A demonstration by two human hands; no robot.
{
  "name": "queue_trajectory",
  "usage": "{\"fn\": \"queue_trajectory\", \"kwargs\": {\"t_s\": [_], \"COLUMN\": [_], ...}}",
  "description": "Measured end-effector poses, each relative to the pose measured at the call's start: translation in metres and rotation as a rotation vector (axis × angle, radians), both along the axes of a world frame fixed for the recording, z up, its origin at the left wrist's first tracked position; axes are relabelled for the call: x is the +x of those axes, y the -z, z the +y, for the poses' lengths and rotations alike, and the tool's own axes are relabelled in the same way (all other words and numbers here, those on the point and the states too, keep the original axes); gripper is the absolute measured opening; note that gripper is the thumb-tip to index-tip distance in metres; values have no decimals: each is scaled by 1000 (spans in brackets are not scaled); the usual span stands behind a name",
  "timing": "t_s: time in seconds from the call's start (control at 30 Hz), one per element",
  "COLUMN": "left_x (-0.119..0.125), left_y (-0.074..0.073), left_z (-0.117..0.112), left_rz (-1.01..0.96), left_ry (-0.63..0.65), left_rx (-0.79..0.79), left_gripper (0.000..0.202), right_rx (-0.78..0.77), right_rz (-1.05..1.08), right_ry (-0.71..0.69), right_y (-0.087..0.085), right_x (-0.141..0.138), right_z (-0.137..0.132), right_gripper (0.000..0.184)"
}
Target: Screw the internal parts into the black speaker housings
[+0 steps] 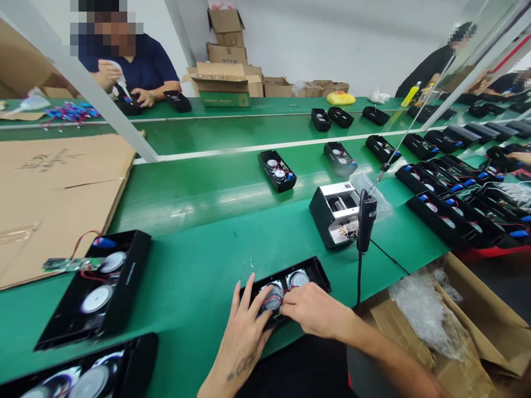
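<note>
The left hand (244,326) sits open, fingers spread, on a round speaker (272,297) in the black speaker case (312,268), and the right hand's (313,312) grip is half closed over red wires (285,291) next to it, but I cannot tell if it holds them. The case lies on the green tabletop (194,309), with another open case (99,287) to its left and a hanging black tool (367,221) to its right

Site reads as an electronics assembly floor. Green conveyor belts (194,287) are lined with open black speaker housings (276,170), and a suspended electric screwdriver (366,221) is hung at the line. Cardboard cartons (224,53) are stacked behind the belts.
</note>
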State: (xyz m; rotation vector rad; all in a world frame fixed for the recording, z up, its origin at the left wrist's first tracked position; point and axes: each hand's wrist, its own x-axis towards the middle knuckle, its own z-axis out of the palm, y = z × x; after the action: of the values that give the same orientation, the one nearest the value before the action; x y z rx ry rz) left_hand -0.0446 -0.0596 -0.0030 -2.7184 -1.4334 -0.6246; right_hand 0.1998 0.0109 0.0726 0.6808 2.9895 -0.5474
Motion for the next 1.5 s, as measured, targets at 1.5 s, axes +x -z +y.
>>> {"fn": "queue_trajectory", "kwargs": {"t_s": [1.5], "left_x": [-16], "left_y": [-54], "left_z": [104], "left_rz": [-182], "left_ry": [107], "left_rx": [-712], "left_gripper": [19], "right_rx": [-123], "right_rz": [-92], "right_ry": [145], "right_y": [-29], "right_x": [-40], "right_z": [54], "right_gripper": [39]}}
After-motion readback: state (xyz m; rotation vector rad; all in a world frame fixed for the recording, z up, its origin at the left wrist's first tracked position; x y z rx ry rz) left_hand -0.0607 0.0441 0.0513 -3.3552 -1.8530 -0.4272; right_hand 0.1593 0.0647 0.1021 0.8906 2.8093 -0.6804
